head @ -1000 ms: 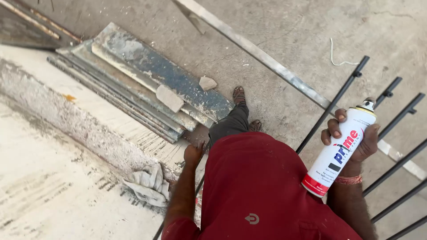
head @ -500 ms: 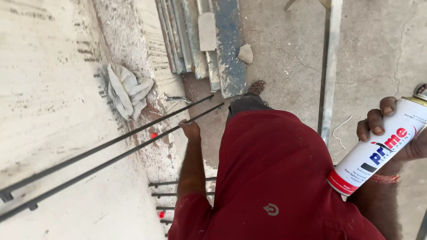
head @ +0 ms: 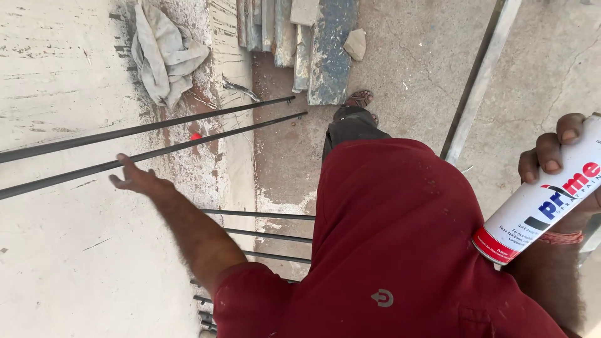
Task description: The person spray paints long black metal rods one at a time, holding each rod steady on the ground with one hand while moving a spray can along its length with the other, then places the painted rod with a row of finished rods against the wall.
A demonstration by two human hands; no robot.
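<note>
My right hand [head: 557,159] grips a white spray can [head: 541,200] with a red band at its lower end, held tilted at the right edge of the view. My left hand [head: 134,178] is stretched out to the left, fingers apart, right at the lower of two long dark metal rods [head: 188,134] that lie across a pale paint-stained slab [head: 62,250]. It holds nothing. My red shirt fills the lower middle, and one sandalled foot [head: 357,100] shows on the concrete floor ahead.
A crumpled grey rag [head: 166,53] lies on the slab near the rods. Stacked metal strips and a blue-grey plank [head: 328,50] lie at the top. A long steel bar [head: 479,81] runs diagonally on the right. More dark rods [head: 263,235] stick out below my arm.
The view has swung further left and down. My left hand has gone from near my body out to the two rods on the slab. The can stays in my right hand.
</note>
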